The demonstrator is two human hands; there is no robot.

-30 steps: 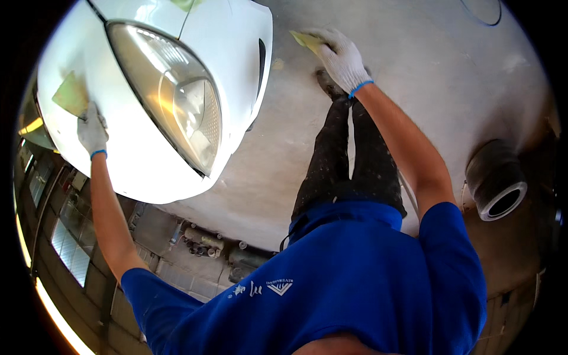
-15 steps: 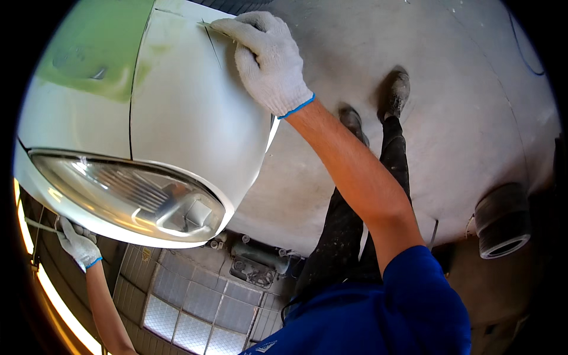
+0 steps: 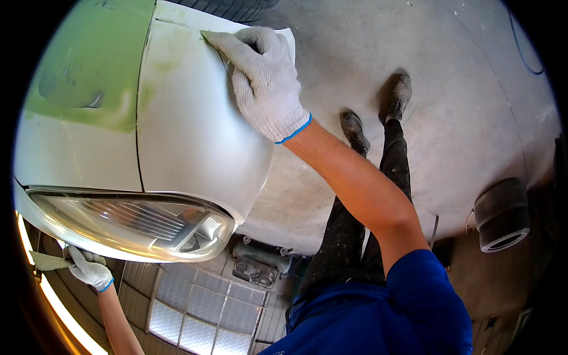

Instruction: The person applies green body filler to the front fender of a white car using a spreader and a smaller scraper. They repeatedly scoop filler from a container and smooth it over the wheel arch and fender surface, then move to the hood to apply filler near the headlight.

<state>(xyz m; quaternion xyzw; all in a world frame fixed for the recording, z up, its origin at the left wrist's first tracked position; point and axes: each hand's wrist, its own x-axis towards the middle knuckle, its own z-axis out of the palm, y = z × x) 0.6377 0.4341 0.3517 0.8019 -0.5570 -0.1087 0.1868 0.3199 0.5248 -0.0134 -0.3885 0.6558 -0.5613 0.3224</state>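
Tire (image 3: 235,8) cropped above, scraper (image 3: 205,35) mostly hidden by right grip (image 3: 264,84)

A second ago the right hand (image 3: 266,83) hung over the floor (image 3: 449,112), apart from the car; now it is at the fender (image 3: 195,124), near the outer edge, its blade (image 3: 205,38) tip down by the panel. The left hand (image 3: 90,269) was over the bumper (image 3: 94,244) and has since gone past the bumper's front edge. Its blade (image 3: 48,261), edge-on half a second ago, now shows a broad face. The view has turned: the headlight (image 3: 130,219) lies crosswise, the hood's green patch (image 3: 89,59) shows widely, a wheel (image 3: 231,8) has appeared beyond the fender's far edge, and less of the shirt (image 3: 426,296) shows.
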